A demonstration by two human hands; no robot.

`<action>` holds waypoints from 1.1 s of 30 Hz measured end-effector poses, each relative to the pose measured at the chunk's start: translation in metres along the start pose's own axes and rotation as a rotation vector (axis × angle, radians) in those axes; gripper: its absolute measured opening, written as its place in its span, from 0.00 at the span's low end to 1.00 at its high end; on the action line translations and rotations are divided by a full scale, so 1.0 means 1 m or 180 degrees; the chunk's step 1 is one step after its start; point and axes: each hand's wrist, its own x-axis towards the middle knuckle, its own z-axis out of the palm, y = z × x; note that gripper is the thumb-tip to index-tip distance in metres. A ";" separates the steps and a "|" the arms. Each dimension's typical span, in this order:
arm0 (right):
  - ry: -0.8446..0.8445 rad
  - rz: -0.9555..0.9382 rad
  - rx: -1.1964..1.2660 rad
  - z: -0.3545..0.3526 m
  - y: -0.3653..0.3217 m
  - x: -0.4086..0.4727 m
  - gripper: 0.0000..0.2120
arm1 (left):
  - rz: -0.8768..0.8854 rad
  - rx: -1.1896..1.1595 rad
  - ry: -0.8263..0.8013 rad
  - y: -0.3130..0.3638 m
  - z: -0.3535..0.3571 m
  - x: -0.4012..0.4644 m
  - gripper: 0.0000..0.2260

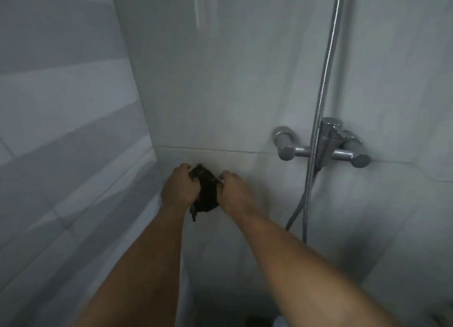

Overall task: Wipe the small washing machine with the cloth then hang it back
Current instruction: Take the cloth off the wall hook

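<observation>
The cloth (pixel 205 191) is a small dark bundle, nearly black, held up against the pale tiled wall (pixel 220 81) close to the inner corner, just under a horizontal grout line. It is bunched between both hands, and a thin tail of it hangs down below them.

The left hand (pixel 179 187) is curled tight on the cloth's left edge, knuckles towards me, fingers folded into the fabric. The right hand (pixel 234 191) is closed on the right edge, with its fingertips pinching the upper corner. Both hands touch the cloth, and it looks as though the cloth itself rests against the tile, though in this dim light I cannot be sure whether it touches the wall or sits just off it. Whatever might be behind the cloth on the wall is hidden by the fabric and the hands.

Both bare forearms reach up from the bottom of the view, the left one in deep shadow, and both are cut off by the lower edge.

To the right, well apart from the hands, a chrome shower mixer (pixel 323 145) juts from the wall, its lever on top. A metal shower hose (pixel 323 64) runs down from the top of the view, passes in front of the mixer and loops below it.

On the left the adjoining wall shows slanted bands of lighter and darker grey. The floor area at the bottom is dark and hard to read, and the whole scene is soft and slightly blurred.
</observation>
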 end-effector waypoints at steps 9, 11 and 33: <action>0.0391 0.0484 0.0375 0.064 0.018 0.010 0.08 | -0.0282 -0.0982 -0.0002 -0.032 0.043 0.027 0.16; 0.0498 0.0437 0.0297 0.059 0.015 0.012 0.06 | -0.0220 -0.0912 0.0027 -0.032 0.038 0.026 0.10; -0.0479 0.2289 0.1544 0.149 0.256 -0.299 0.32 | -0.1893 -0.2756 -0.1734 -0.104 0.254 -0.300 0.13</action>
